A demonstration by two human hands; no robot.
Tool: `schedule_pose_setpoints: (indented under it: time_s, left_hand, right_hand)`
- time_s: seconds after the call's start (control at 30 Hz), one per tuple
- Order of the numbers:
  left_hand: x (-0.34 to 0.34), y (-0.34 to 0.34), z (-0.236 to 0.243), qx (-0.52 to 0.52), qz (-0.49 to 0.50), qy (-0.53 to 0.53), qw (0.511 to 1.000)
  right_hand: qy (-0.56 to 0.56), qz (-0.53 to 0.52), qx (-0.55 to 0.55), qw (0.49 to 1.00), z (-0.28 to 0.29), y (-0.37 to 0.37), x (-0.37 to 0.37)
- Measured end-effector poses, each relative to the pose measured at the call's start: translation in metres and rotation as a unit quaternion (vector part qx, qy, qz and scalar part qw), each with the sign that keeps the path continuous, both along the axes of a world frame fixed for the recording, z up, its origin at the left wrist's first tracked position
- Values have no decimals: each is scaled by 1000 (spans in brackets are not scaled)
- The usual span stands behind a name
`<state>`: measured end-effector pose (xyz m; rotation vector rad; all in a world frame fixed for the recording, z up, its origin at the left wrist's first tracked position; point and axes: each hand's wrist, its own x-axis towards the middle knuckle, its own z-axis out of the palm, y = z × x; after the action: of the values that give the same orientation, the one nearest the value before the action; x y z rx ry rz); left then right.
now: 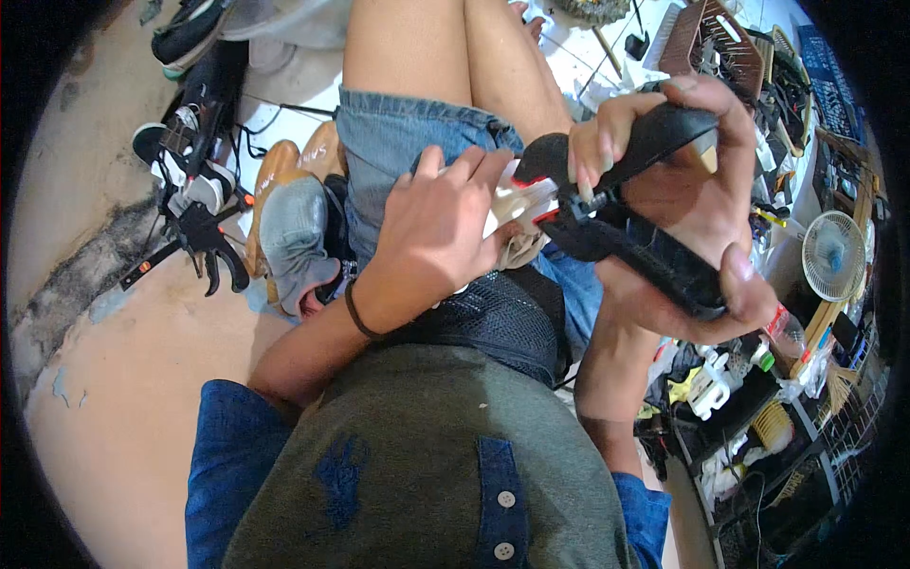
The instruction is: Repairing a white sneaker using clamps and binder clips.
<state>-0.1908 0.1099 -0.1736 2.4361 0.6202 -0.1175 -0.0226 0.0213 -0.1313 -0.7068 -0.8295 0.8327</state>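
My right hand [697, 213], raised at the right, is wrapped round the two handles of a black spring clamp [664, 142]. The clamp has red pads at its jaws, which point left toward my other hand. My left hand [431, 223] is over my lap with bent fingers, gripping a white, pale piece [517, 204] whose kind I cannot make out. Part of that piece lies at the clamp's jaws; whether they press on it is unclear. Beige cloth [521, 248] shows below it. Black mesh material [488, 327] lies across my lap, partly under my left wrist.
Brown shoe lasts [277, 161] and a grey fabric shape [296, 223] stand by my left thigh. Near them are a black bar clamp [216, 256] and several shoes. To the right are a brown basket [716, 47], a round white basket [834, 254], a white bottle [708, 389] and cluttered shelves.
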Motion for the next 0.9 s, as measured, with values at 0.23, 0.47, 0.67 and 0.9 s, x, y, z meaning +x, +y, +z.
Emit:
schedule_pose_setpoints:
  time_s: [0.23,0.47,0.67,0.9]
  left_hand:
    - [0,10,-1,-32,-2,-6,999]
    - [21,34,12,-10,-80,-35,996]
    - [59,57,31,-153,-73,-3,986]
    - [61,99,-45,-231,170,-144,947]
  right_hand:
    - [-2,-132,-55,990,40,-22,3]
    - [-204,-390,-448,778,23,-139,18]
    - [-382,-238,-544,708,-50,-166,33]
    - [-392,-340,-495,697,-36,-194,152]
